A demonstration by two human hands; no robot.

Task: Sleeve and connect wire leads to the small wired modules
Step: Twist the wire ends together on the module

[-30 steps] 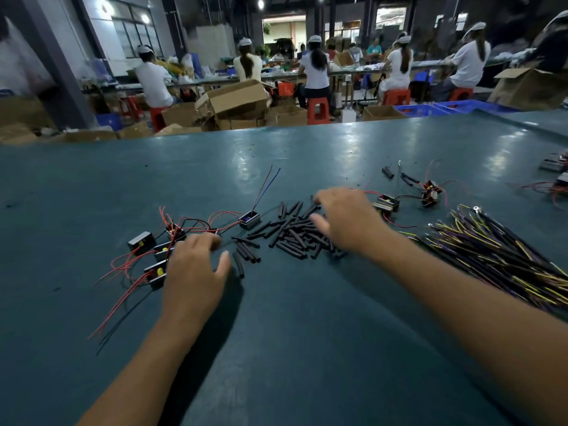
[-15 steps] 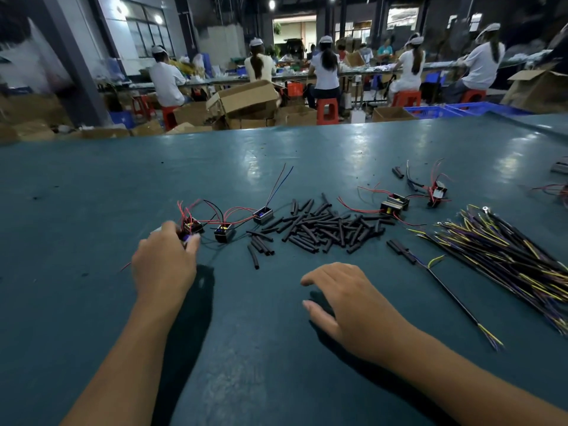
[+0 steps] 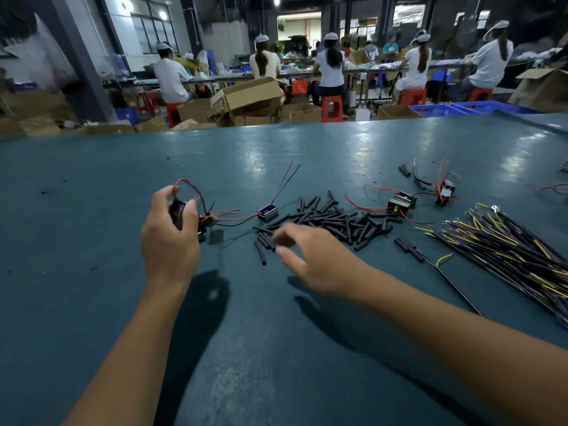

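Observation:
My left hand [image 3: 170, 238] is lifted off the green table [image 3: 123, 302] and grips a small black module [image 3: 177, 210] with red and black leads trailing from it. My right hand [image 3: 310, 256] hovers blurred just in front of the pile of black sleeve tubes [image 3: 338, 219], fingers loosely curled with nothing visible in them. Another module [image 3: 268, 212] with a red and a blue lead lies between my hands. Two more modules [image 3: 402, 202] lie right of the pile. A bundle of black, yellow and purple wire leads [image 3: 507, 250] lies at the far right.
A single lead with two sleeves [image 3: 410, 249] lies between the tube pile and the bundle. Beyond the table's far edge stand cardboard boxes [image 3: 249, 93], red stools and several seated people at a long bench.
My left hand has lifted a module off the table, dragging its leads up. My right hand has moved forward and left, from the bare table toward the near edge of the tube pile.

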